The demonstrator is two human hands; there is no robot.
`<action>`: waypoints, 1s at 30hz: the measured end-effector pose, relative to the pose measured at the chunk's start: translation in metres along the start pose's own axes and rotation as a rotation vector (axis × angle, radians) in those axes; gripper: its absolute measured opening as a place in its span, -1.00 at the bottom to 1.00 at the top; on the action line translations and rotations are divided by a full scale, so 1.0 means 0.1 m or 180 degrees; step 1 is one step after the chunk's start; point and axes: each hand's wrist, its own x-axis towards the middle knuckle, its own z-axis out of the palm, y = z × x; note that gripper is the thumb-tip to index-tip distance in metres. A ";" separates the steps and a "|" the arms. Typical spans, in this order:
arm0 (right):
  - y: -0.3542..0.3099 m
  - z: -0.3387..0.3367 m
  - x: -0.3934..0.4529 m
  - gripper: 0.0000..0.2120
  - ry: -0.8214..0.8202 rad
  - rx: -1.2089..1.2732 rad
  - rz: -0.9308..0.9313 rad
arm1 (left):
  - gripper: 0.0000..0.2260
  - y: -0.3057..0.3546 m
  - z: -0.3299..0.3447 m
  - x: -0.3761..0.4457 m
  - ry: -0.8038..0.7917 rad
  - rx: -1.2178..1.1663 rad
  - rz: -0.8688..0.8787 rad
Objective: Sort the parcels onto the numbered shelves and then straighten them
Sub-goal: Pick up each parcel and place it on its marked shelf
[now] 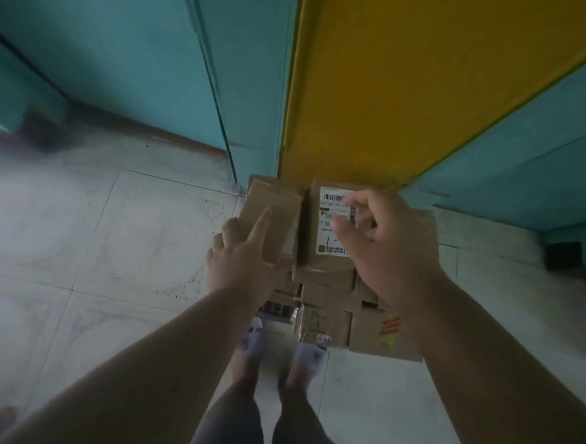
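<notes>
So there's a stack of brown cardboard boxes (pixel 328 292) sitting on the pale tiled floor (pixel 112 238), pushed right up against the base of a yellow panel (pixel 412 92) with teal panels (pixel 123 57) either side of it. The person stands just behind the stack, feet in light slippers (pixel 253 339) almost touching the bottom boxes.

Top of the stack: a box with a white shipping label (pixel 333 221), barcode facing up, directly below the yellow panel. Just left of it is a smaller plain box (pixel 278 207), tilted a bit.

The left hand (pixel 241 263) is on that small box, index finger stretched out along its top, other fingers curled at its near edge, so that grip looks wrapped on it. The right hand (pixel 386 248) hovers over the label box with fingers loosely curled, thumb and fingertips near the label; can't tell if they actually pinch anything. Lower down, one box has a red and yellow sticker (pixel 392 325).
</notes>
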 end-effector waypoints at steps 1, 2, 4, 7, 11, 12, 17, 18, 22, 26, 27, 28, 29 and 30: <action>0.03 0.05 0.02 -0.72 -0.0033 0.0115 0.0089 | -0.15 0.02 -0.07 -0.01 0.0011 -0.0116 0.0001; 0.06 0.10 0.04 -0.72 -0.0068 0.0241 0.0178 | -0.21 0.03 -0.11 0.00 0.0020 -0.0348 -0.0018; 0.10 0.17 0.08 -0.73 -0.0128 0.0464 0.0367 | -0.44 0.06 -0.23 -0.02 0.0042 -0.1370 -0.0143; 0.17 0.21 0.17 -0.72 -0.0107 0.0676 0.0651 | -0.68 0.18 -0.42 -0.10 -0.0224 -0.3942 -0.1088; 0.23 0.22 0.25 -0.53 -0.0538 0.1141 0.0861 | -0.53 0.26 -0.53 -0.16 -0.1533 -0.5938 -0.2279; 0.23 0.24 0.26 -0.53 -0.0694 0.1474 0.0922 | -0.51 0.27 -0.52 -0.17 -0.1692 -0.5857 -0.2329; 0.27 0.31 0.24 -0.64 -0.0560 0.1707 0.0986 | -0.78 0.26 -0.48 -0.16 -0.1432 -0.4692 -0.1938; 0.28 0.32 0.23 -0.63 -0.0496 0.1634 0.1009 | -0.81 0.25 -0.49 -0.16 -0.1327 -0.4480 -0.1724; 0.23 0.29 0.26 -0.56 -0.0363 0.1563 0.0947 | -0.59 0.21 -0.53 -0.15 -0.1637 -0.3749 -0.0713; 0.25 0.33 0.37 -0.68 -0.0481 0.1698 0.0969 | -0.40 0.11 -0.48 -0.08 -0.1724 -0.4108 -0.0694; 0.27 0.33 0.39 -0.74 -0.0450 0.1671 0.1026 | -0.44 0.09 -0.47 -0.07 -0.1699 -0.4294 -0.0737; 0.30 0.35 0.41 -0.74 -0.0362 0.1615 0.1110 | -0.46 0.08 -0.45 -0.08 -0.1620 -0.4480 -0.0805; 0.35 0.35 0.44 -0.67 -0.0227 0.1547 0.1207 | -0.45 0.06 -0.42 -0.08 -0.1488 -0.4617 -0.0904; 0.39 0.35 0.45 -0.60 -0.0079 0.1438 0.1287 | -0.42 0.06 -0.40 -0.09 -0.1324 -0.4696 -0.1019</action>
